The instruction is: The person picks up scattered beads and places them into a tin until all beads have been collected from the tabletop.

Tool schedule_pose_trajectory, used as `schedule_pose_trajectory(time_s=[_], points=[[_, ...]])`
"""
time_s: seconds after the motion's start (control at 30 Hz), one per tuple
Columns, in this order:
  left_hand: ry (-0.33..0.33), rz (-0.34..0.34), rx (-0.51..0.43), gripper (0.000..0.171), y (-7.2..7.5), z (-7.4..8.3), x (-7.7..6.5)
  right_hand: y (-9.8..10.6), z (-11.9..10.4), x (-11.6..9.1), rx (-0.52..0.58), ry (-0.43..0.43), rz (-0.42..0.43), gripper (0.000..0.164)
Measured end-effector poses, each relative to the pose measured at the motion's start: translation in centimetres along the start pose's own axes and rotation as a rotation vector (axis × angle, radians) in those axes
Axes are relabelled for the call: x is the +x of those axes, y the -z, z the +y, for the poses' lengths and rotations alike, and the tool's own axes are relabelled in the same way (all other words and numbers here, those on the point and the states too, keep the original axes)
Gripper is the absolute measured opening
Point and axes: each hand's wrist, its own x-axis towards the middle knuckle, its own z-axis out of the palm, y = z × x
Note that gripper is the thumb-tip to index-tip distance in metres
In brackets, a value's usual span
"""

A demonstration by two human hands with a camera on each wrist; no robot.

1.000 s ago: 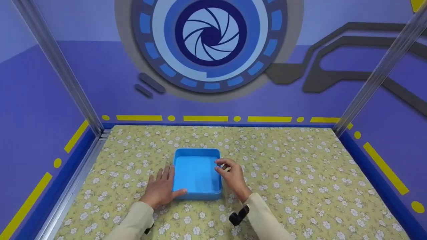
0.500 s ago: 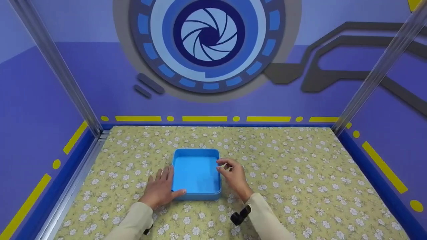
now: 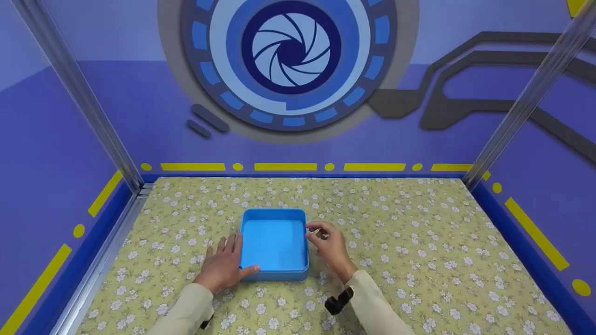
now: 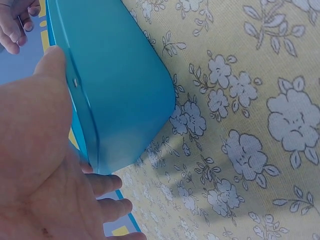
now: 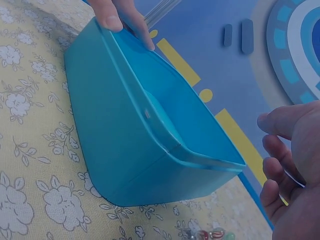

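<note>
A blue, square, open-topped box [image 3: 274, 244] stands on the flowered cloth; no contents show inside. My left hand [image 3: 221, 267] rests against its left side, fingers straight along the wall and thumb lying on the front rim. In the left wrist view the palm [image 4: 35, 145] faces the box's corner. On the other side, my right hand [image 3: 330, 244] hovers at the right rim, with thumb and forefinger apart at their tips. The right wrist view shows its fingers [image 5: 272, 145] loosely curled, holding nothing visible. Small coloured beads [image 5: 215, 234] show at that view's bottom edge, beside the box.
Flowered cloth [image 3: 419, 251] covers the table around the box. A purple-blue printed wall [image 3: 326, 149] closes the back, with panels [image 3: 46, 153] at the sides. Metal posts [image 3: 88, 102] rise at the back corners.
My right hand has drifted slightly to the right, its fingertips moving from over the box's right rim to its outer edge. The left hand and box stay in place.
</note>
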Motion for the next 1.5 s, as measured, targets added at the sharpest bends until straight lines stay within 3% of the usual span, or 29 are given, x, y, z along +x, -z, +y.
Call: schedule_pose_trajectory(time_s=[1.17, 1.5], points=[[0.013, -0.044, -0.003, 0.102, 0.3, 0.1, 0.0, 1.8, 0.4, 0.4, -0.068, 0.028, 0.013, 0.019], [0.018, -0.039, -0.014, 0.102, 0.3, 0.1, 0.0, 2.5, 0.5, 0.3, -0.034, 0.025, 0.009, 0.018]])
